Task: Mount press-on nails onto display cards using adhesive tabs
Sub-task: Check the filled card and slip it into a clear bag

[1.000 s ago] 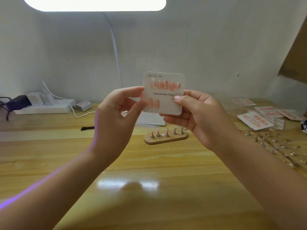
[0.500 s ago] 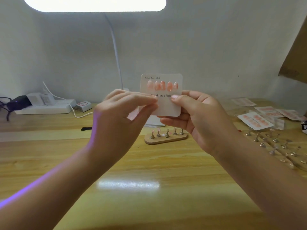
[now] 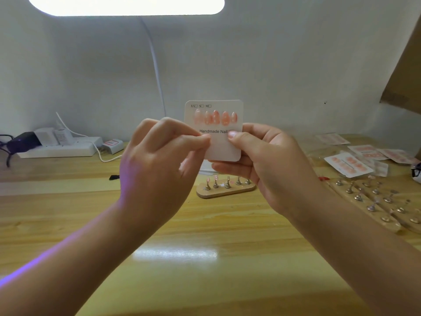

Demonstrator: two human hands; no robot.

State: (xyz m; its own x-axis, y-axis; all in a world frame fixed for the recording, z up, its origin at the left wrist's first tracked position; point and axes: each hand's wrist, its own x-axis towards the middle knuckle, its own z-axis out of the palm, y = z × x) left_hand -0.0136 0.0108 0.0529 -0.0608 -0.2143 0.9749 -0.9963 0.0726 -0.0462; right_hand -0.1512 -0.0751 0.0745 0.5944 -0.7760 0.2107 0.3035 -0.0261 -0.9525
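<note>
A white display card (image 3: 224, 147) printed "Handmade Nail" is held upright above the table. Several pink press-on nails (image 3: 215, 117) sit in a row near its top. My right hand (image 3: 262, 160) holds the card from behind, thumb pressed on its front right edge. My left hand (image 3: 159, 163) has its fingers curled against the card's lower left part, thumb and forefinger pinched together there; what they pinch is hidden. A small wooden stand (image 3: 225, 189) with metal nail holders, some carrying pink nails, sits on the table behind the hands.
Finished nail cards in clear sleeves (image 3: 348, 166) lie at the right, beside longer wooden holder strips (image 3: 373, 201) with metal pegs. A white power strip (image 3: 59, 147) with plugs and cables sits at the back left. A lamp arm (image 3: 157, 65) rises behind the card.
My left hand has closed over the card's lower left, covering the lower nails seen before. The card has shifted slightly and stands more upright.
</note>
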